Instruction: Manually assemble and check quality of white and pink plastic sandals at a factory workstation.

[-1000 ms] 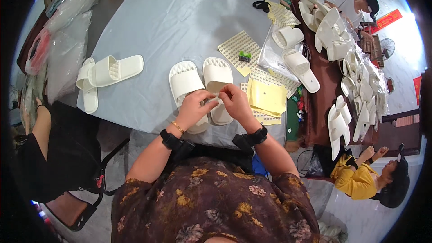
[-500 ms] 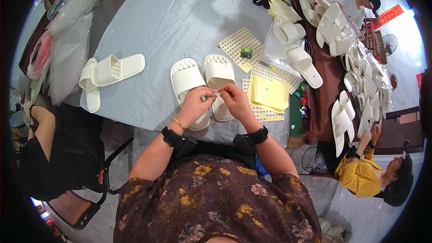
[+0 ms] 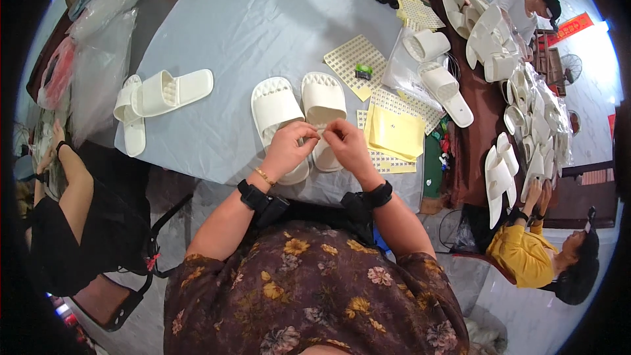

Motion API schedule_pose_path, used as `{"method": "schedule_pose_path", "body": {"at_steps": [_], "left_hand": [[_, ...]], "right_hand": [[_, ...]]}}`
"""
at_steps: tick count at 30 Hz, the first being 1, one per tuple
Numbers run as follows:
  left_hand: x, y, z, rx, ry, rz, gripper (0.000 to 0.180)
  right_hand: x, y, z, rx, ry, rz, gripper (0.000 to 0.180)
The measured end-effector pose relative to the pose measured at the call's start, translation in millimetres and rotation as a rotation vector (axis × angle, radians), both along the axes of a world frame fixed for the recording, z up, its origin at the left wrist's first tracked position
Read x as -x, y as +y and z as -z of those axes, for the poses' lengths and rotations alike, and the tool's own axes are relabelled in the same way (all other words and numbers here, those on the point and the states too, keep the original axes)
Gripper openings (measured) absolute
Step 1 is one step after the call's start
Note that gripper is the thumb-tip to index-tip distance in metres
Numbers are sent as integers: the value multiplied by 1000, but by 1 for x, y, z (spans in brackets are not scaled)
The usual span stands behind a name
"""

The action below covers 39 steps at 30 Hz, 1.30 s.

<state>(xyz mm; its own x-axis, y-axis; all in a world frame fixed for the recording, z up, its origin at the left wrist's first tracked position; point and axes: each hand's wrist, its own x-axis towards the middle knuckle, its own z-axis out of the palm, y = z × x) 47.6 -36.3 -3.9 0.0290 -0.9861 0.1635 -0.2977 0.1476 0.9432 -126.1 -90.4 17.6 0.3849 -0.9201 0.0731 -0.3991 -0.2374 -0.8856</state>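
In the head view, we see the left hand [image 3: 288,148] and the right hand [image 3: 348,149] facing each other, with the fingertips almost meeting. Each thumb is drawn close to its forefinger, so both grips are narrow, but we cannot tell if some small thing is pinched there.

The right slipper [image 3: 324,97] is the closest thing to this meeting place of the fingers. We see the fingertips over its sole, just behind the strap, on the side toward the worktop's near edge. Whether they touch it or hang a little above, we cannot tell. Its long axis goes nearly straight from the near edge to the far edge of the worktop [image 3: 230,33], with the toe end pointing away from us. The left slipper [image 3: 271,104] lies just beside it, the toe end turned slightly to the worktop's left edge. The left hand is the nearer one to it and covers part of it, while its heel shows beside the left wrist.

Toward the worktop's right edge lie the yellow papers [image 3: 396,133], and the right hand is nearer to these. Two crossed slippers [image 3: 158,95] lie by the worktop's left edge, well apart from both hands.
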Motion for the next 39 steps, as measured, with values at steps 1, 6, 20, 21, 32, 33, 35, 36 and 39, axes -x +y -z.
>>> {"method": "schedule_pose_path", "body": {"at_steps": [1,6,20,21,32,33,35,36,39], "left_hand": [[1,0,0,54,-59,1,15],[7,9,8,208,-351,-5,16],[10,13,9,207,-433,-10,16],[10,13,7,220,-446,-15,16],[8,12,5,203,-465,-23,17],[9,12,6,197,-455,-20,17],[11,9,6,197,-446,-14,18],[10,10,6,210,-444,-19,16],[9,9,7,226,-439,-29,15]], "right_hand": [[4,-5,1,-79,9,48,14],[17,-15,-5,-62,150,-2,15],[7,-13,3,288,481,-137,6],[5,-13,3,289,482,-138,6],[2,-15,4,88,425,-60,15],[2,-15,7,90,425,-54,15],[4,-16,16,212,421,9,16],[4,-17,17,214,418,9,16],[5,-18,16,170,346,-16,17]]}}
